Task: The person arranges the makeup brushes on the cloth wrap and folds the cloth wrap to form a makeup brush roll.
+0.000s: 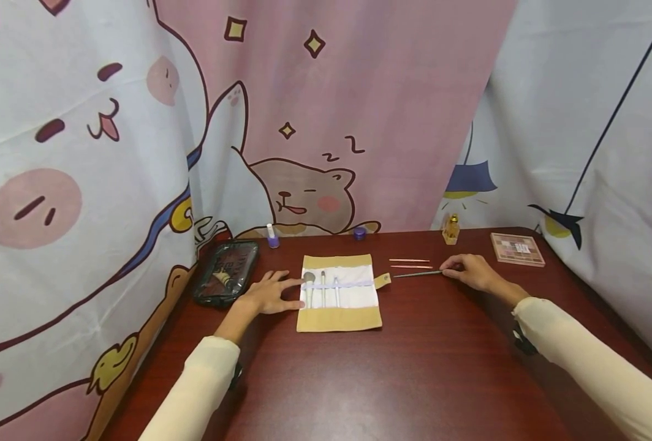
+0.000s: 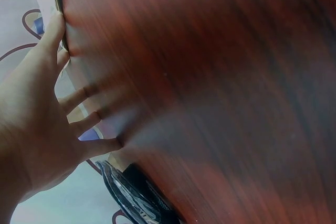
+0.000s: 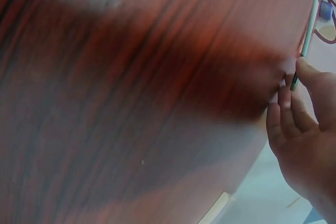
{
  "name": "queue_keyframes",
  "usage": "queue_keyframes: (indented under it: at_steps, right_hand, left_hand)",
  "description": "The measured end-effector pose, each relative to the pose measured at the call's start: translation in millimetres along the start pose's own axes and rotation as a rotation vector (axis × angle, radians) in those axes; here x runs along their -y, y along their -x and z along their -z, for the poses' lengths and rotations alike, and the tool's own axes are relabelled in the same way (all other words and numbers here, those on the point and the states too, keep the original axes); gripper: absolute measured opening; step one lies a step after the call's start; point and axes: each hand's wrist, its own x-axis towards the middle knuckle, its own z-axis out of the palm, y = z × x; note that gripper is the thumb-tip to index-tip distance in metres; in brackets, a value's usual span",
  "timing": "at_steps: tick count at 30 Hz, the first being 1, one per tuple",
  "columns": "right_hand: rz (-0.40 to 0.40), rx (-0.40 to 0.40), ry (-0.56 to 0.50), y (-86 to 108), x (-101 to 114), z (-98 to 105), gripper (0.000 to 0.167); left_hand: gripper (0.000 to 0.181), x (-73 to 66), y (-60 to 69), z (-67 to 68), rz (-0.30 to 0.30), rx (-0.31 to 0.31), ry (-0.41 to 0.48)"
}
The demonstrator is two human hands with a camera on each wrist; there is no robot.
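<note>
A yellow and white brush roll (image 1: pixel 339 318) lies unfolded on the table, with three brushes, one of them a wide-headed brush (image 1: pixel 309 288), tucked under its strap. The left hand (image 1: pixel 265 294) rests at the roll's left edge, fingers spread; in the left wrist view that hand (image 2: pixel 47 114) touches the edge with thumb and index finger. To the right of the roll, the right hand (image 1: pixel 472 272) pinches the end of a thin green stick (image 1: pixel 416 274). The right wrist view shows the stick (image 3: pixel 311 19) between thumb and fingers of the right hand (image 3: pixel 304 124).
Two thin pink sticks (image 1: pixel 410 267) lie behind the green one. A black clear pouch (image 1: pixel 227 269) is at the left. Along the back stand a purple bottle (image 1: pixel 272 237), a purple jar (image 1: pixel 359 233) and a gold bottle (image 1: pixel 451 230); a palette (image 1: pixel 518 250) lies back right.
</note>
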Motion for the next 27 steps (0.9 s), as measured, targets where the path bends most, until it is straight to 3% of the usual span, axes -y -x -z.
queue_keyframes:
  at_steps: [9,22,27]
  right_hand:
    - [-0.005,-0.007,-0.044,7.0,3,13,0.011]
    - [-0.050,-0.048,-0.417,0.2,19,25,0.029]
    - [-0.039,-0.051,-0.624,-3.4,19,24,0.038]
  left_hand:
    - [0.074,0.3,0.2,-0.1,-0.003,0.007,-0.005]
    - [0.073,0.5,1.9,-1.8,0.008,0.007,-0.001]
    - [0.073,-0.1,2.3,-1.6,0.005,0.002,0.006]
